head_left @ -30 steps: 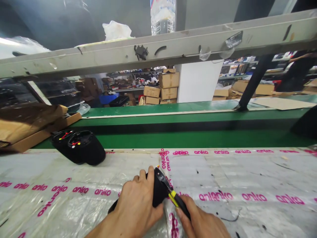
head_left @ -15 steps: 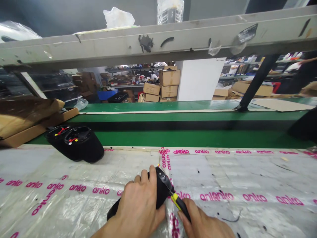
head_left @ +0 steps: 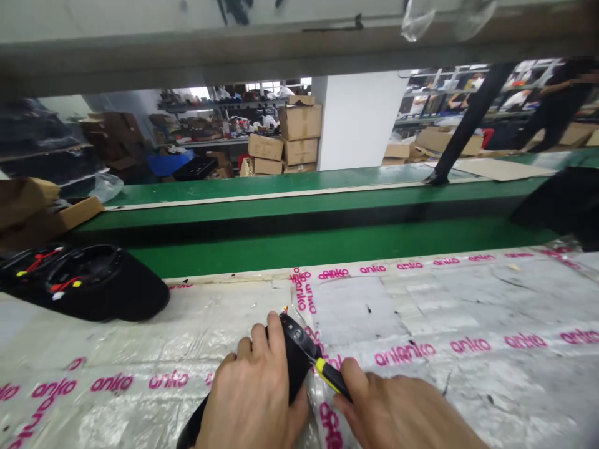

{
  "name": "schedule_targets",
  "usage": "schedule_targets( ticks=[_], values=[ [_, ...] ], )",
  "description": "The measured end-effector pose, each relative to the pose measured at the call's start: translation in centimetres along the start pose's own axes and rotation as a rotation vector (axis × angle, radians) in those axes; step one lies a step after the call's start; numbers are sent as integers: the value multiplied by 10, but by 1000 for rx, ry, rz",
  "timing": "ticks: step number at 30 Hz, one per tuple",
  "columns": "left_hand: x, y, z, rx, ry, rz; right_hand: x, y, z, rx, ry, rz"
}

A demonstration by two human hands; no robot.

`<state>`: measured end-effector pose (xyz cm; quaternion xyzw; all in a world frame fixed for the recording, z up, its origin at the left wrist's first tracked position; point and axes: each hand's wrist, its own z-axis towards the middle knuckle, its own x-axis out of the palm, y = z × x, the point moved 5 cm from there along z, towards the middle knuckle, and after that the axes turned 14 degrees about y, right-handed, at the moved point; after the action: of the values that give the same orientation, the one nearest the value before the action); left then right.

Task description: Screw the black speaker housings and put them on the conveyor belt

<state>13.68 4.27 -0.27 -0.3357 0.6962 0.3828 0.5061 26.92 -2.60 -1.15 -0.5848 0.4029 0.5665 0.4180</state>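
Observation:
A black cylindrical housing [head_left: 297, 368] lies tilted on the plastic-covered table [head_left: 374, 312], with small red and yellow wires at its far end. My left hand [head_left: 255, 386] is wrapped over it from the left. In my right hand [head_left: 384, 399] is a yellow-and-black handled tool [head_left: 331, 375], whose metal tip touches or nearly touches the housing's rim. What exactly the tip does there is too small to tell. Similar black housings [head_left: 126, 287] with red wires and white and yellow connectors stand together at the left.
Behind the table runs a green conveyor belt [head_left: 281, 246]. Overhead crosses a grey beam [head_left: 140, 56], with a dark slanted post [head_left: 472, 125] at the right. An open cardboard box [head_left: 79, 212] is at the left, a black object [head_left: 561, 202] at the right. A person [head_left: 556, 103] stands far back.
The view has tilted down and shifted, so the beam looks lower and the other housings further left. Both hands keep their holds, and the tool tip stays by the rim.

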Motion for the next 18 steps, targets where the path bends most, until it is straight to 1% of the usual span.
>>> schedule_targets(
  ticks=[3,5,7,9,10,12,14,15,16,18],
  values=[
    [1,-2,-1,10,3,48,-11,1,10,15,91,-7],
    [-2,0,-1,-18,11,57,-8,2,14,52,149,27],
    [-6,4,0,-43,39,32,3,3,16,105,139,117],
    [-11,9,1,-51,77,-15,16,3,14,139,38,271],
    [-13,13,2,-53,100,-50,20,4,12,119,-37,359],
    [-16,21,3,-55,133,-137,21,2,7,61,-221,532],
    [-17,27,4,-51,136,-208,16,-6,2,75,-355,724],
    [-17,28,4,-47,128,-228,14,-12,1,107,-379,826],
    [-18,28,4,-45,122,-237,14,-16,1,146,-372,922],
    [-18,27,1,-55,123,-249,18,-21,4,178,-296,1047]
  ],
)
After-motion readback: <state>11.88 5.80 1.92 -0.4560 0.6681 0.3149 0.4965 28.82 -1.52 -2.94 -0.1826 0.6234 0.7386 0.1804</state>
